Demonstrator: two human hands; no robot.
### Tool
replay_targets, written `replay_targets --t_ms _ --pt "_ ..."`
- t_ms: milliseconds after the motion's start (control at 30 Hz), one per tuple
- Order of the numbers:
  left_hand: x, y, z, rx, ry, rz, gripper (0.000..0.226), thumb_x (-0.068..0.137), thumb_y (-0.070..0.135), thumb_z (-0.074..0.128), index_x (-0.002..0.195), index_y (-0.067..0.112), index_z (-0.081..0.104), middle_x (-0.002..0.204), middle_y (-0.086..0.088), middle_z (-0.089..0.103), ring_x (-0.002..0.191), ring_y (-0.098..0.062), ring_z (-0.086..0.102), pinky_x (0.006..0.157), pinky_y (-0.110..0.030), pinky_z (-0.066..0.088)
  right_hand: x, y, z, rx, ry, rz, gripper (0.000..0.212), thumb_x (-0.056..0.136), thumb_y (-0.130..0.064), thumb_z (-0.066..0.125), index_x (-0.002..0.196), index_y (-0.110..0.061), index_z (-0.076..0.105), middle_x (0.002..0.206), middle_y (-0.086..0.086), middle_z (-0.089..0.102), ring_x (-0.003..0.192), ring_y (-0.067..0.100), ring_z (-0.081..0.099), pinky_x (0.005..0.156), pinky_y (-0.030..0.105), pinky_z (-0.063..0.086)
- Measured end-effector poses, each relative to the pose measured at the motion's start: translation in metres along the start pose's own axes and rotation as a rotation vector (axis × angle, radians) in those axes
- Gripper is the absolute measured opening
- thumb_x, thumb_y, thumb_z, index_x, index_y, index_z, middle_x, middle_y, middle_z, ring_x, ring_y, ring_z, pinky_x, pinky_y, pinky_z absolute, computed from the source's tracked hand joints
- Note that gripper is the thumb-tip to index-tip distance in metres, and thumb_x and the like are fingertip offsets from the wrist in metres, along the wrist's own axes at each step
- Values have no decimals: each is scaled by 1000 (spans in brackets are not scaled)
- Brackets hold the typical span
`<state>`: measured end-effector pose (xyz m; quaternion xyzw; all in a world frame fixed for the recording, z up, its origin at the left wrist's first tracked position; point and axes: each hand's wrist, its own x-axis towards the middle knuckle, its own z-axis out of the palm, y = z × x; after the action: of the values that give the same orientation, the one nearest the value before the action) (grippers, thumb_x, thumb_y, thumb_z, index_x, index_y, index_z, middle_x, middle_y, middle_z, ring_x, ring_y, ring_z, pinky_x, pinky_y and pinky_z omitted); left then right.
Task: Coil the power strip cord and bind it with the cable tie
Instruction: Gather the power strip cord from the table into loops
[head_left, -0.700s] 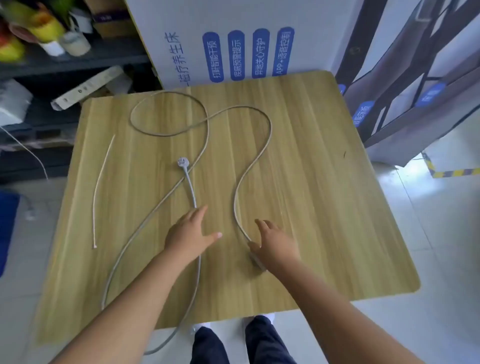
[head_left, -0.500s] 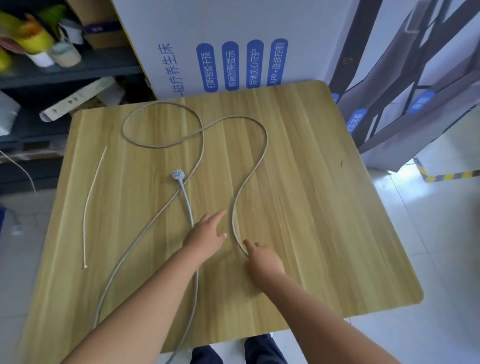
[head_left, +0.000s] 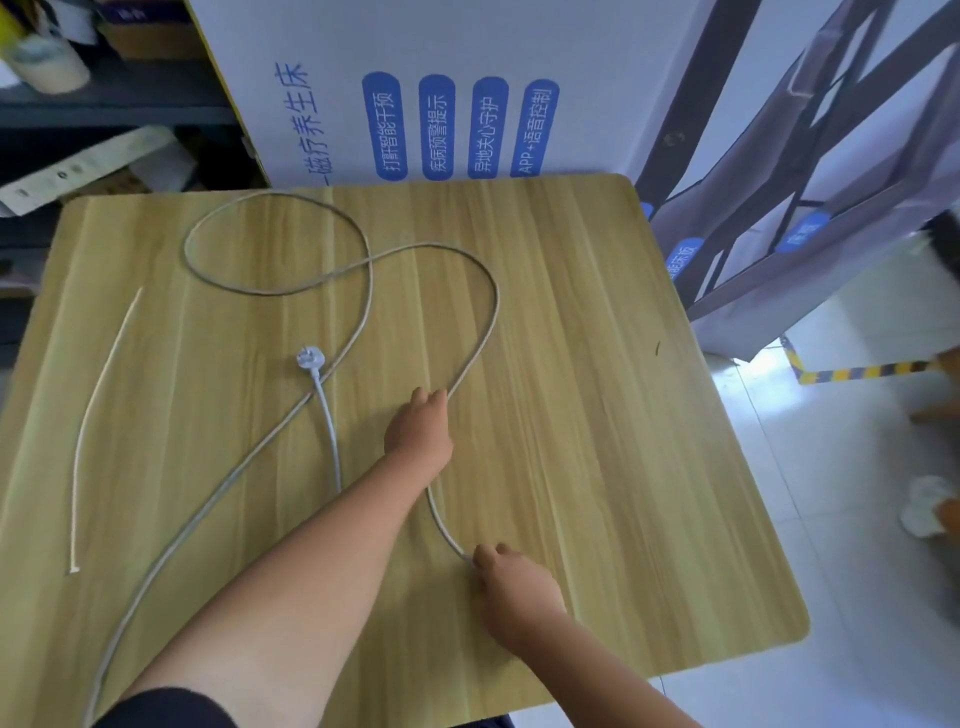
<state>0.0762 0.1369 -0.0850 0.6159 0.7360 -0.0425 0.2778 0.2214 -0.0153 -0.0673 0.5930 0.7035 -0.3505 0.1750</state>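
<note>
A long grey power strip cord (head_left: 483, 291) snakes in loose loops over the wooden table (head_left: 597, 415). Its white plug (head_left: 310, 359) lies left of centre. A thin white cable tie (head_left: 101, 400) lies stretched out along the table's left side, apart from both hands. My right hand (head_left: 514, 590) pinches the cord near the front of the table, and the cord runs out from its fingertips. My left hand (head_left: 422, 434) reaches forward across the cord with its fingertips on it further along. Its back faces me, so its grip is hidden. No power strip body is in view.
A large white carton with blue labels (head_left: 447, 104) stands against the table's far edge. Dark shelving with clutter (head_left: 78, 119) is at the back left. A flattened printed box (head_left: 810, 218) leans at the right. White tiled floor lies to the right.
My left hand has moved forward and right, from beside the plug's lead onto the cord's right-hand bend. My right hand has stayed at the cord's near part, now pinching it.
</note>
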Motion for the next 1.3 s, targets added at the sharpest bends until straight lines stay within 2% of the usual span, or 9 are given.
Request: replay_targets --t_ms 300,433,533,700,900,1000,1067,1200,1300 --pt "-30 -64 -48 -282 106 -189 66 77 7 48 140 27 45 131 -7 58 107 -33 63 83 -40 55 -1 19 -52 -133 8 -94 16 87 -13 37 94 -25 46 85 -5 44 75 31 52 63 37 49" --pt "-66 -81 -83 -268 155 -92 61 76 6 49 131 31 57 117 -3 65 97 -29 64 79 -37 54 9 -1 -86 -205 174 -153 25 97 -32 43 120 -23 47 119 -1 57 75 33 65 56 36 51" --pt "-91 -90 -124 -297 220 -5 53 79 4 52 125 27 63 109 -1 65 92 -28 63 77 -36 53 28 -25 -103 -195 245 -161 61 101 -42 41 154 -34 11 165 -3 16 77 35 69 52 34 46" --pt "-127 -113 -202 -296 243 86 50 77 2 55 113 33 68 91 6 65 82 -23 62 72 -35 53 40 -72 -135 -145 438 -213 87 101 -38 44 142 -38 -33 160 -11 -28 58 29 54 40 28 33" --pt "-170 -137 -262 -469 127 207 64 76 -14 55 91 46 72 81 10 69 76 -11 62 63 -23 47 40 -120 -174 -73 504 -380 68 99 -36 50 154 -34 11 162 -6 23 87 33 68 56 40 56" --pt "-180 -151 -275 -634 155 263 71 76 -23 52 84 43 77 82 15 72 79 -5 64 70 -15 50 41 -137 -184 -81 547 -433 33 101 -39 45 113 -15 64 113 7 67 97 34 62 68 36 50" --pt "-179 -159 -279 -756 230 256 70 78 -22 52 84 42 78 81 15 72 79 -6 65 72 -16 51 43 -145 -185 -6 559 -519 44 100 -40 44 82 -7 67 85 11 69 86 34 59 71 35 44" --pt "-170 -167 -277 -1159 272 260 24 88 21 67 110 31 71 100 9 73 100 -25 65 84 -33 52 24 -163 -194 427 370 -483 38 103 -30 47 81 -8 69 82 5 71 81 19 62 71 27 43" --pt "-160 -164 -259 -1398 131 244 70 74 62 65 131 22 58 120 -4 64 106 -23 63 87 -38 50 3 -172 -201 665 302 -439 29 103 -23 47 83 -15 67 71 -7 71 68 2 64 65 21 45"
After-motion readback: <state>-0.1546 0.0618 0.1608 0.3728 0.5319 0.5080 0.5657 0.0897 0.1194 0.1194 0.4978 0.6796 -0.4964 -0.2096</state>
